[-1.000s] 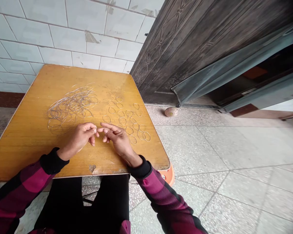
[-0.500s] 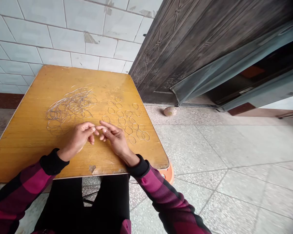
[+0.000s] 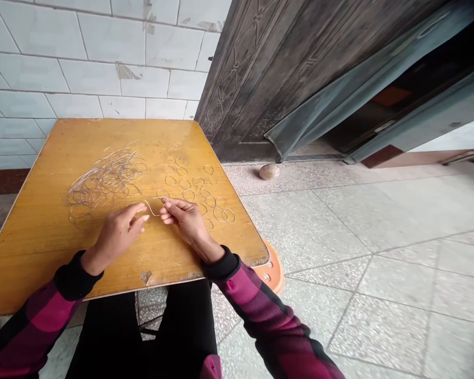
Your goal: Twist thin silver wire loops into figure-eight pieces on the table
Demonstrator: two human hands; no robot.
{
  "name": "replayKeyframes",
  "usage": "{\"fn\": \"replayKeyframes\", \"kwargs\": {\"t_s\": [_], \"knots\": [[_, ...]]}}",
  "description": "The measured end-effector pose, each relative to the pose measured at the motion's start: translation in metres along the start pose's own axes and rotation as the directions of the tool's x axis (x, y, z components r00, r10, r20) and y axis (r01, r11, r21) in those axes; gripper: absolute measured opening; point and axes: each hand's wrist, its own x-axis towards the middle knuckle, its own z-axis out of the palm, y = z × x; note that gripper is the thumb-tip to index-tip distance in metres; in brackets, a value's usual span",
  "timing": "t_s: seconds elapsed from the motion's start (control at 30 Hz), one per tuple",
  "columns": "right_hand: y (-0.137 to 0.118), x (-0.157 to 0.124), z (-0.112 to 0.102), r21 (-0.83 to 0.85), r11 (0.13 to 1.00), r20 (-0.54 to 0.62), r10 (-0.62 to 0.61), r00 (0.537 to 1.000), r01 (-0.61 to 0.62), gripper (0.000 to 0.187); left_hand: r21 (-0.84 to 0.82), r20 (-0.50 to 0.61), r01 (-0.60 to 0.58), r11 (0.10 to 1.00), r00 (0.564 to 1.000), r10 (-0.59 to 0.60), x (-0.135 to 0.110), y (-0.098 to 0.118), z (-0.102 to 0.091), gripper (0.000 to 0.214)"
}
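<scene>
A thin, curved piece of wire is pinched between the thumb and fingers of my right hand, with its bent ends sticking out to the left. My left hand is just left of the wire, thumb and fingers apart, holding nothing. Beyond it on the wooden table lies a tangled pile of thin curved wires. Several separate wire loops are spread out beyond and to the right of my right hand.
A tiled wall stands behind the table, with a dark carved wooden door to its right. An orange plastic stool shows under the table's right corner. A roundish object sits on the floor by the doorway.
My left hand has let go of the wire and drawn back to the left, its fingers opening. My right hand keeps the wire. The view has shifted slightly.
</scene>
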Motion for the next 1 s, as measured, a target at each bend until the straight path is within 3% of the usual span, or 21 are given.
{"fn": "replayKeyframes", "kwargs": {"t_s": [0.1, 0.2, 0.33, 0.4, 0.5, 0.6, 0.8, 1.0], "knots": [[-0.005, -0.001, -0.003, -0.008, 1.0, -0.002, -0.014, 1.0, 0.014, 0.033, 0.229, -0.053, -0.264, 0.937, 0.958, 0.283, -0.006, 0.001, -0.006, 0.021], [-0.008, -0.002, -0.005, -0.041, 0.999, 0.028, -0.007, 1.0, 0.008, 0.031, 0.328, -0.081, -0.328, 0.886, 0.925, 0.372, -0.006, 0.0, -0.011, 0.029], [-0.01, -0.003, -0.009, -0.11, 0.994, 0.085, 0.009, 0.996, 0.0, 0.032, 0.218, -0.054, -0.218, 0.951, 0.97, 0.235, 0.002, -0.004, -0.01, 0.048], [-0.01, -0.004, -0.009, -0.166, 0.985, 0.1, -0.02, 0.995, 0.037, 0.033, 0.059, 0.005, -0.091, 0.994, 0.996, 0.09, 0.005, -0.007, -0.007, 0.04], [-0.011, -0.006, -0.009, -0.275, 0.955, 0.11, -0.081, 0.991, 0.108, 0.031, -0.067, 0.118, 0.071, 0.995, 0.991, -0.063, 0.007, -0.009, -0.003, 0.025], [-0.012, -0.007, -0.007, -0.347, 0.927, 0.125, -0.102, 0.987, 0.14, 0.028, -0.049, 0.185, 0.068, 0.996, 0.981, -0.058, 0.007, -0.01, -0.002, 0.017], [-0.008, -0.007, -0.008, -0.483, 0.846, 0.221, -0.131, 0.966, 0.226, 0.028, -0.085, 0.207, 0.054, 0.995, 0.978, -0.036, 0.008, -0.01, 0.003, 0.017], [-0.01, -0.008, -0.009, -0.636, 0.671, 0.34, -0.199, 0.919, 0.381, 0.025, -0.161, 0.282, 0.224, 0.961, 0.944, -0.173, 0.007, -0.013, 0.003, 0.021]]}}
